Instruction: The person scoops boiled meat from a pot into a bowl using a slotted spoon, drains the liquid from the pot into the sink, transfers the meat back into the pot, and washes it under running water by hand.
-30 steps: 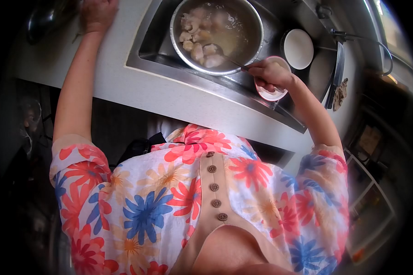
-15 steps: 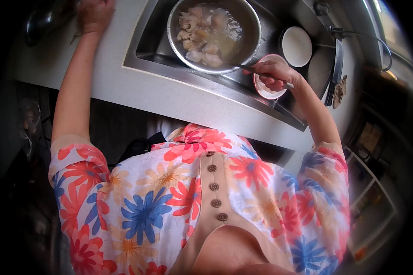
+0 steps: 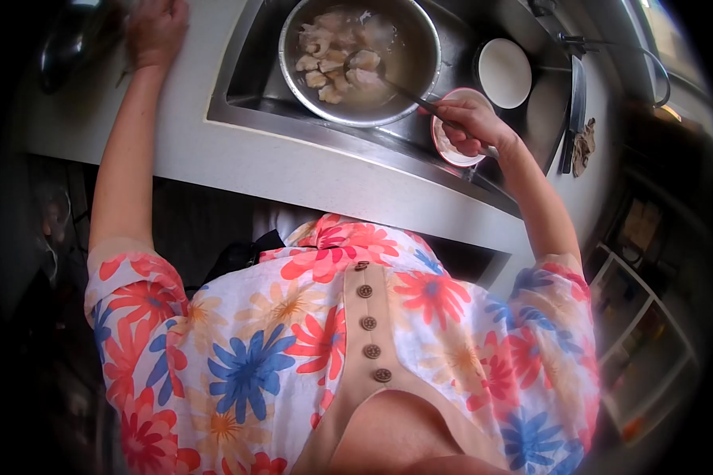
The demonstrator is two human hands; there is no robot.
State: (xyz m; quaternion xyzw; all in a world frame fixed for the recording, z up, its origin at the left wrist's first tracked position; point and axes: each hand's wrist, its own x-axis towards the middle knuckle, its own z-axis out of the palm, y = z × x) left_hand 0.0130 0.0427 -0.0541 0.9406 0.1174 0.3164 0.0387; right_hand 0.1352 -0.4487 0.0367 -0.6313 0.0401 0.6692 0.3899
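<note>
My right hand (image 3: 471, 127) is closed around the dark handle of a ladle (image 3: 412, 96), whose bowl holds pale meat pieces in the water of a large metal pot (image 3: 287, 75). More meat (image 3: 321, 47) lies in the cloudy water at the pot's left side. Beneath my right hand is a red-rimmed white bowl (image 3: 445, 146), partly hidden by it. At the top left, my left hand (image 3: 157, 32) rests on the light counter (image 3: 190, 71); its fingers are cut off by the frame edge and too dim to read.
The pot and bowls stand in a steel sink (image 3: 293, 127). A second white bowl (image 3: 505, 74) is right of the pot. On the sink's right edge lie a knife (image 3: 577, 103) and a crumpled brown item (image 3: 584, 149). A dark shiny vessel (image 3: 71, 39) is at the far left.
The ladle has moved up and inward from the pot's near edge, with meat pieces in its bowl. The whole sink area sits slightly further left in view. My left hand stays on the counter.
</note>
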